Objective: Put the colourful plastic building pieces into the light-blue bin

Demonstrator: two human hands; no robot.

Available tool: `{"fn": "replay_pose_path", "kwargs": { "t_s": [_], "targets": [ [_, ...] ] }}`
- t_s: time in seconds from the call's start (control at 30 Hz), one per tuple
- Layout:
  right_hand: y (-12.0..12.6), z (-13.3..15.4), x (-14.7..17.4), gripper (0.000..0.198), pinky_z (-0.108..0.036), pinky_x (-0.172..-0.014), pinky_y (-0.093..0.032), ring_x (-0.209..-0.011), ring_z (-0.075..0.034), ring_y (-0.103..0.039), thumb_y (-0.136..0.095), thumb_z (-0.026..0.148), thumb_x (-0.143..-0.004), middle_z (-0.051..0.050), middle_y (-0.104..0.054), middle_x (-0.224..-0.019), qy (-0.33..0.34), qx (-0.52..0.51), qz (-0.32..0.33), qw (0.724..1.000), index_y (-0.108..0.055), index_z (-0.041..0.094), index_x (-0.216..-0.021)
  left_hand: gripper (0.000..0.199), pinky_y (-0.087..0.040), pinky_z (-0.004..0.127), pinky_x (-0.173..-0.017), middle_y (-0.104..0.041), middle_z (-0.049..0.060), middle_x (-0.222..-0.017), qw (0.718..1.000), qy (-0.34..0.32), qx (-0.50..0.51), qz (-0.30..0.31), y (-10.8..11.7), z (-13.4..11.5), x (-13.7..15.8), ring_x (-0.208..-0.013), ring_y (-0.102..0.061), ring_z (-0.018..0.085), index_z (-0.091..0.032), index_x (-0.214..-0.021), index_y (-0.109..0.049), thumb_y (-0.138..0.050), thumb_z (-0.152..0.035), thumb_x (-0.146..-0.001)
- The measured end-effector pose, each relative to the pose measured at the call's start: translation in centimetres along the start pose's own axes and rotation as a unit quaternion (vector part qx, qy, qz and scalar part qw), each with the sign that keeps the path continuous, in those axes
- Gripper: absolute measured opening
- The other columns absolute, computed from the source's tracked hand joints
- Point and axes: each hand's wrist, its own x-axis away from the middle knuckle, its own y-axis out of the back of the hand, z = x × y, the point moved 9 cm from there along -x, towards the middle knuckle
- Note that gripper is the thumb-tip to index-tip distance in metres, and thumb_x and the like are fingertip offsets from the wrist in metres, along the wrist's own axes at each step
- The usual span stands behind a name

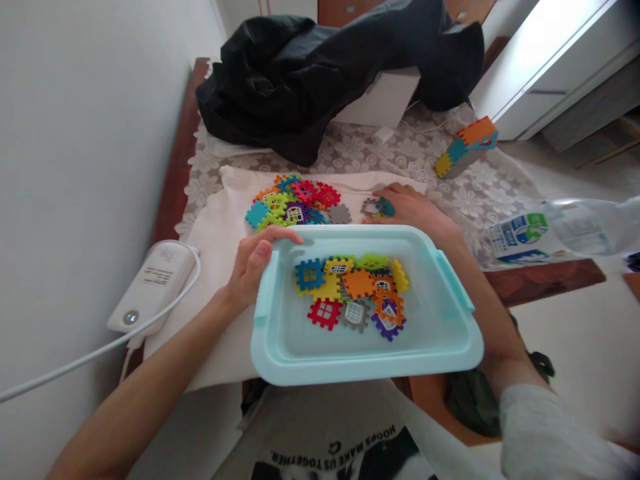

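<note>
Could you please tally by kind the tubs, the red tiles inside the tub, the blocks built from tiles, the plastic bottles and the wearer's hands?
Light blue tub: 1
Red tile in the tub: 1
Tile-built block: 1
Plastic bottle: 1
Left hand and right hand: 2
Total: 6

We can't see some fingers of the left hand point(250, 264) behind the tub's point(367, 373) far left corner. Black cloth point(295, 77) hides part of a white box point(383, 99). Our view cuts off the bottle point(575, 230) by the table's point(555, 281) near right corner.
</note>
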Motion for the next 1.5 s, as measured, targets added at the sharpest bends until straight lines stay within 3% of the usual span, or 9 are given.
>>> {"fn": "replay_pose_path", "kwargs": {
  "t_s": [0.27,0.43,0.53,0.67,0.83,1.03,1.2,1.37,1.5],
  "targets": [
    [-1.5,0.8,-1.6,0.035,-0.054,-0.115,-0.057,-0.127,-0.039,-0.072,-0.081,0.038,-0.096,-0.019,-0.079,-0.136,0.032,-0.094,-0.012,0.995,-0.084,0.018,-0.126,0.064,-0.043,0.034,-0.058,-0.080,0.008,-0.088,0.999,0.032,0.022,-0.001,0.1,1.0,0.4,-0.064,-0.059,0.020,-0.020,-0.107,-0.084,-0.048,-0.073,-0.115],
    [-1.8,0.2,-2.2,0.021,-0.039,-0.085,-0.056,-0.083,-0.022,-0.067,-0.081,0.036,-0.089,-0.006,-0.080,-0.097,0.017,-0.273,-0.038,0.961,-0.079,0.022,-0.104,0.065,-0.037,0.034,-0.053,-0.075,0.006,-0.079,0.999,0.035,0.014,0.000,0.1,1.2,0.5,-0.057,-0.053,0.018,-0.021,-0.107,-0.084,-0.048,-0.074,-0.115],
    [-2.5,-0.4,-2.7,0.024,-0.035,-0.075,-0.051,-0.074,-0.019,-0.061,-0.083,0.040,-0.084,-0.003,-0.076,-0.087,0.009,-0.348,-0.047,0.936,-0.078,0.022,-0.099,0.065,-0.037,0.034,-0.053,-0.075,0.006,-0.078,0.999,0.036,0.007,-0.003,0.2,1.1,0.5,-0.058,-0.053,0.019,-0.021,-0.107,-0.085,-0.047,-0.074,-0.115],
    [-2.8,-1.6,-3.2,0.032,-0.035,-0.076,-0.055,-0.079,-0.019,-0.066,-0.088,0.046,-0.078,-0.002,-0.077,-0.088,-0.010,-0.453,-0.084,0.888,-0.076,0.023,-0.095,0.065,-0.042,0.035,-0.058,-0.080,0.008,-0.086,1.000,0.021,-0.013,-0.005,0.2,0.5,0.3,-0.064,-0.060,0.021,-0.022,-0.106,-0.085,-0.047,-0.073,-0.115],
    [-2.0,-3.0,-2.9,0.049,-0.043,-0.096,-0.068,-0.101,-0.026,-0.079,-0.095,0.060,-0.074,-0.004,-0.081,-0.103,-0.055,-0.545,-0.167,0.820,-0.072,0.027,-0.102,0.067,-0.045,0.038,-0.061,-0.081,0.009,-0.088,1.000,0.013,-0.020,-0.009,0.2,-0.1,-0.1,-0.068,-0.064,0.023,-0.023,-0.101,-0.084,-0.047,-0.076,-0.114],
    [-2.0,-2.8,-2.8,0.062,-0.041,-0.094,-0.069,-0.106,-0.026,-0.077,-0.090,0.075,-0.076,-0.005,-0.077,-0.111,-0.058,-0.536,-0.187,0.821,-0.067,0.030,-0.113,0.070,-0.039,0.037,-0.056,-0.077,0.008,-0.080,0.999,0.037,-0.006,-0.006,0.1,0.7,0.2,-0.060,-0.056,0.021,-0.023,-0.102,-0.084,-0.047,-0.083,-0.111],
    [-1.7,-2.9,-2.8,0.061,-0.039,-0.093,-0.070,-0.108,-0.025,-0.078,-0.093,0.072,-0.077,-0.004,-0.077,-0.113,-0.043,-0.610,-0.201,0.765,-0.066,0.032,-0.114,0.068,-0.037,0.036,-0.054,-0.076,0.007,-0.078,0.999,0.043,0.000,-0.001,0.1,1.1,0.4,-0.057,-0.053,0.020,-0.023,-0.105,-0.084,-0.047,-0.080,-0.112],
    [1.4,-1.0,-0.9,0.063,-0.040,-0.094,-0.070,-0.109,-0.024,-0.079,-0.095,0.074,-0.076,-0.003,-0.079,-0.118,-0.021,-0.655,-0.196,0.730,-0.064,0.035,-0.115,0.066,-0.037,0.036,-0.055,-0.076,0.007,-0.078,0.999,0.035,0.008,0.002,0.1,0.8,0.2,-0.057,-0.052,0.020,-0.022,-0.105,-0.084,-0.047,-0.076,-0.113],
    [3.2,2.7,1.4,0.071,-0.046,-0.089,-0.070,-0.110,-0.030,-0.079,-0.097,0.085,-0.069,-0.006,-0.079,-0.110,0.000,-0.622,-0.110,0.776,-0.068,0.033,-0.108,0.068,-0.041,0.036,-0.059,-0.078,0.008,-0.085,0.999,0.051,0.003,-0.003,0.2,1.2,0.3,-0.064,-0.057,0.021,-0.022,-0.104,-0.083,-0.047,-0.080,-0.112]
  ]
}}
